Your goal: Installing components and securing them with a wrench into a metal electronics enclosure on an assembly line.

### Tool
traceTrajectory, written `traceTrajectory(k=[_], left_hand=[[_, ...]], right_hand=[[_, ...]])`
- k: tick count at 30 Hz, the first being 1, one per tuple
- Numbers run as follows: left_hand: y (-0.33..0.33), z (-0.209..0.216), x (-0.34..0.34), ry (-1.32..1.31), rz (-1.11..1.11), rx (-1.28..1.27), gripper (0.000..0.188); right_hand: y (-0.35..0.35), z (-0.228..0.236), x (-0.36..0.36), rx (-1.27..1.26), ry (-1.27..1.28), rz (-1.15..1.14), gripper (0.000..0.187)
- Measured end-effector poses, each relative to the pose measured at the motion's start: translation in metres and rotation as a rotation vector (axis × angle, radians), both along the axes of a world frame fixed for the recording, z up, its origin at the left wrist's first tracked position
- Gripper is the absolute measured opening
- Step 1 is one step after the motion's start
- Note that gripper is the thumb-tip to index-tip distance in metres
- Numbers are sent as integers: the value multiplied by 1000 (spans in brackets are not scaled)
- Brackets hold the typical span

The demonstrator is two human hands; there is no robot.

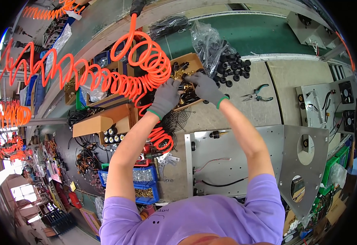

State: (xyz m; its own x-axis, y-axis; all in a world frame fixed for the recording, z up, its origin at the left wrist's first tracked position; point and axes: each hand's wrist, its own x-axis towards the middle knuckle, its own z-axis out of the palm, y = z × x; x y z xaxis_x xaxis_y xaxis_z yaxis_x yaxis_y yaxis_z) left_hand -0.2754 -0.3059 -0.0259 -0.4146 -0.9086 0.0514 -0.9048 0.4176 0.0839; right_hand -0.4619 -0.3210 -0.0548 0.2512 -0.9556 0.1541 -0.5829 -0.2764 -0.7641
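Both my hands wear grey gloves with green cuffs and meet over a small cardboard box (194, 61) of brass and black fittings. My left hand (166, 98) is closed at the box's left side, its fingertips on a brass fitting (179, 75). From the right, my right hand (207, 88) reaches over the box with bent fingers closed at the same brass pieces. The gloves partly hide what lies between the fingers. More black-ended fittings (190, 96) lie in the box below my fingers.
Black caps (232, 67) spill from a clear plastic bag (205, 38) beside the box. Pliers (258, 94) lie to the right. A metal panel (235, 157) lies nearer me. Orange coiled hose (121, 83) hangs across the left; blue bins (145, 175) hold small hardware.
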Motion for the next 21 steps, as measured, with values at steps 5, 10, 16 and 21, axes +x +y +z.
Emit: traceTrajectory(k=[5, 10, 16, 21], left_hand=[[3, 2, 8, -24, 47, 30, 37], [3, -4, 9, -5, -40, -92, 40], [4, -1, 8, -24, -4, -10, 41], [1, 2, 13, -60, -11, -72, 38]], right_hand=[[-14, 7, -9, 162, -42, 45, 28], [-10, -4, -2, -64, -9, 35, 23], [-16, -9, -5, 108, 104, 49, 36], [-21, 0, -7, 46, 254, 64, 44]])
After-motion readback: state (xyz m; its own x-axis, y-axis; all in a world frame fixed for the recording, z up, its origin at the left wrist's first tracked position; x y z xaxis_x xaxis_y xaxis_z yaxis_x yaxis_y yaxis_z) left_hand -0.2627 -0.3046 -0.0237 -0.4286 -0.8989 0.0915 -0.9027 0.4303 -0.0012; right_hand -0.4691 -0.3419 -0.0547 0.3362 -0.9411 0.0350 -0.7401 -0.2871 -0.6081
